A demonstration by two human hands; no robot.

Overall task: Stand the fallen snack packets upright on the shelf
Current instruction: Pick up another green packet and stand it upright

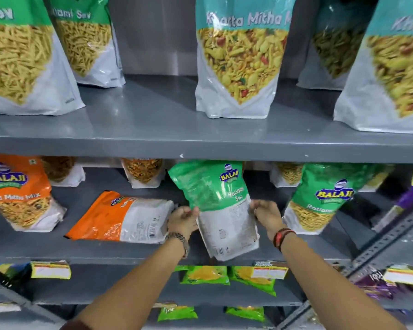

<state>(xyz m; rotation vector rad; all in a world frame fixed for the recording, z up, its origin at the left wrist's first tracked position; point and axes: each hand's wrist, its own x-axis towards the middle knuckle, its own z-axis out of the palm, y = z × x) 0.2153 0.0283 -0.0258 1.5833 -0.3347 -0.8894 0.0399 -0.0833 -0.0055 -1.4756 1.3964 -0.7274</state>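
Though cluttered, grey metal shelf (200, 148) w/ 1 orange packet (122, 216) flat.

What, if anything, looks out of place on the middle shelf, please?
The orange packet lies flat on the middle shelf, left of both hands, while its neighbours stand upright. The green packet, held by the left hand and right hand, is tilted.

Yellow price labels (50, 269) on shelf edges

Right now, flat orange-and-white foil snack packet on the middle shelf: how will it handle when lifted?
The flat orange-and-white foil snack packet looks glossy, so probably slippery. It lies slumped with loose contents, so likely floppy, sagging if gripped at one end. Standing neighbours like the upright orange packet lean, so it may tip once stood.
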